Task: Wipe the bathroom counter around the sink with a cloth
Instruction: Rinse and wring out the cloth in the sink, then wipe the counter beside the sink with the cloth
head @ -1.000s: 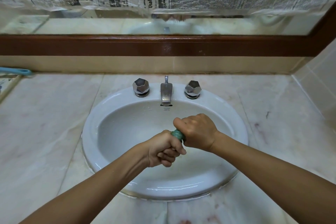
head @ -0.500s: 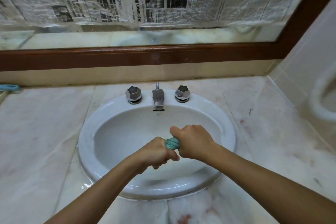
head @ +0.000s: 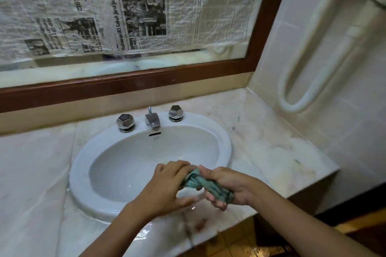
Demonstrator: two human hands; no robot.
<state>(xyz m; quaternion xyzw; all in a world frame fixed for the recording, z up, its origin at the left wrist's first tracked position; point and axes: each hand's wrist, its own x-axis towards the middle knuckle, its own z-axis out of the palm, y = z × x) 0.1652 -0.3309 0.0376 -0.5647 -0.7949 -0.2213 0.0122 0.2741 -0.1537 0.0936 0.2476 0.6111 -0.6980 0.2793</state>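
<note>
Ideally, with the right hand (head: 229, 185) curled round the cloth (head: 205, 183) and the left hand (head: 167, 183) pinching its end, spread it flat over the sink (head: 83, 165) before wiping.

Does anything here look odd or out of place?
Yes: newspaper sheets are stuck over most of the mirror, blocking the reflection. The marble counter also has dark reddish stains near its front edge.

The cloth (head: 201, 183), green and twisted, is above the sink (head: 79, 165) at its front rim. The right hand (head: 227, 185) grips its bulk; the left hand (head: 167, 181) holds its other end. The marble table (head: 31, 173) surrounds the sink.
</note>
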